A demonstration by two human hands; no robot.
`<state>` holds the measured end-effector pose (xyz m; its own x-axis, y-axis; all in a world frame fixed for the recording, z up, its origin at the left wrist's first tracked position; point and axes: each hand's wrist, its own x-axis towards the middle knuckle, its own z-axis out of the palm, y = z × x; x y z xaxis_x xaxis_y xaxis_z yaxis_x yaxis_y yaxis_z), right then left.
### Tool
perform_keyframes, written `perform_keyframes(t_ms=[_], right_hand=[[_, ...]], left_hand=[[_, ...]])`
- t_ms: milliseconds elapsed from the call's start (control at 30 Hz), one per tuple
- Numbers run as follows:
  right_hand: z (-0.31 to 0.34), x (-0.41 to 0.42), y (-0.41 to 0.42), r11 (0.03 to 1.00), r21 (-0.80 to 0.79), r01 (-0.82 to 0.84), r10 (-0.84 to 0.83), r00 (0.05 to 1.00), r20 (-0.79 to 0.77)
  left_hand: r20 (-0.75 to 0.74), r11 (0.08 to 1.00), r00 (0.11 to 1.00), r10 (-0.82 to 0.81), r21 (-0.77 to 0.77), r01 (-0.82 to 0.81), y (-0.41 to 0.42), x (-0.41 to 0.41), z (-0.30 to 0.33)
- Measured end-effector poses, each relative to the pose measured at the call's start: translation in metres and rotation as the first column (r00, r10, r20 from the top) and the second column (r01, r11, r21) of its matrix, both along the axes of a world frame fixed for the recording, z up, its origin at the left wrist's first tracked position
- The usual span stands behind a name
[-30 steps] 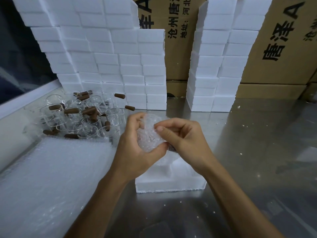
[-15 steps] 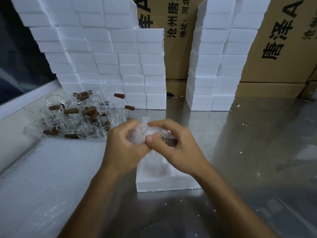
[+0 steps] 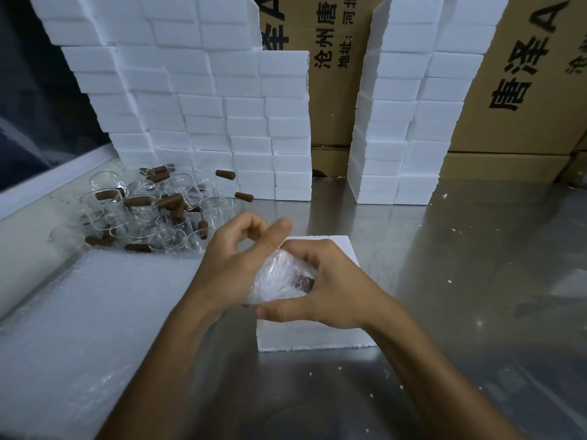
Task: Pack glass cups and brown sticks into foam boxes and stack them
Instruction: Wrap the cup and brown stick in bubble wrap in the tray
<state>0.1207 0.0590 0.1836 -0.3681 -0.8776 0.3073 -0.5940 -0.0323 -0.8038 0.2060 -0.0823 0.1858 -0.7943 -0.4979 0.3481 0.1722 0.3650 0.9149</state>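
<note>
Counter [image 3: 476,281], steel, littered with foam crumbs. Near centre: one open foam box [image 3: 314,339], still unfilled as far as can be seen, partly hidden under the hands. Right hand [image 3: 330,290] curled around a bubble-wrap bundle [image 3: 279,277], a dark brown stick showing through the wrap at its right end; whether a cup is inside cannot be told. Left hand [image 3: 235,258] supports the bundle's left side, its fingers loosely curled and thumb raised, gripping nothing firmly. The bundle is held just above the box, not yet seated in it. Far left: loose glass cups [image 3: 178,214] in a heap, with brown sticks [image 3: 136,201] lying in and among them, many still unpacked. Near left: sheet of bubble wrap [image 3: 95,328] laid flat. Far centre: a tall wall of stacked foam boxes [image 3: 209,100]; far right, a second stack [image 3: 409,122], cardboard cartons [image 3: 524,90] behind both. Judgement: much appears stacked already, a sizeable batch remains, the present box awaiting its contents.
</note>
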Motion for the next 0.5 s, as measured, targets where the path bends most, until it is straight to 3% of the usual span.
perform_keyframes(t_ms=[167,267,500], right_hand=[[-0.003,-0.002,0.0,0.998,-0.015,-0.057,0.058,0.987,0.151],[-0.002,-0.002,0.0,0.997,-0.06,-0.041,0.056,0.961,0.272],[0.005,-0.001,0.004,0.994,-0.105,-0.011,0.06,0.878,0.474]], left_hand=[[0.009,0.984,0.991,0.132,0.122,-0.133,0.005,-0.008,-0.004],[-0.023,0.959,0.991,0.129,0.256,-0.119,0.008,-0.012,-0.006],[-0.043,0.91,0.996,0.075,0.412,-0.051,0.019,-0.016,-0.01]])
